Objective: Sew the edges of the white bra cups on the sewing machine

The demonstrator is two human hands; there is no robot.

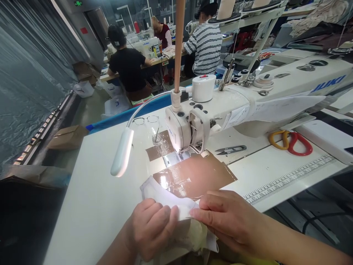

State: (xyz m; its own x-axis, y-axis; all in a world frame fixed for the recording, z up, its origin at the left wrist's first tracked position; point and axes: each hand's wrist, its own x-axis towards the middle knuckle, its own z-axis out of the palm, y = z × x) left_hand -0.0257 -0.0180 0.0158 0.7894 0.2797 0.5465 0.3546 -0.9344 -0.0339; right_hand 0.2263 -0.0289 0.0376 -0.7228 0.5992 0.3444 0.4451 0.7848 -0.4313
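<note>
A curved white fabric piece with a grey-edged end is held between both hands at the table's near edge. My left hand has its fingers curled and closed on the left part of it. My right hand pinches its right end between thumb and fingers. More pale cloth hangs below the hands, partly hidden by them. Just beyond lies the shiny brown covering on the sewing machine bed, in front of the sewing machine head. The cloth is apart from the needle area.
Thread snips and scissors with yellow and red handles lie right of the needle. A ruler scale runs along the front edge. A lit lamp overhangs the left, near eyeglasses. Several people work at machines beyond.
</note>
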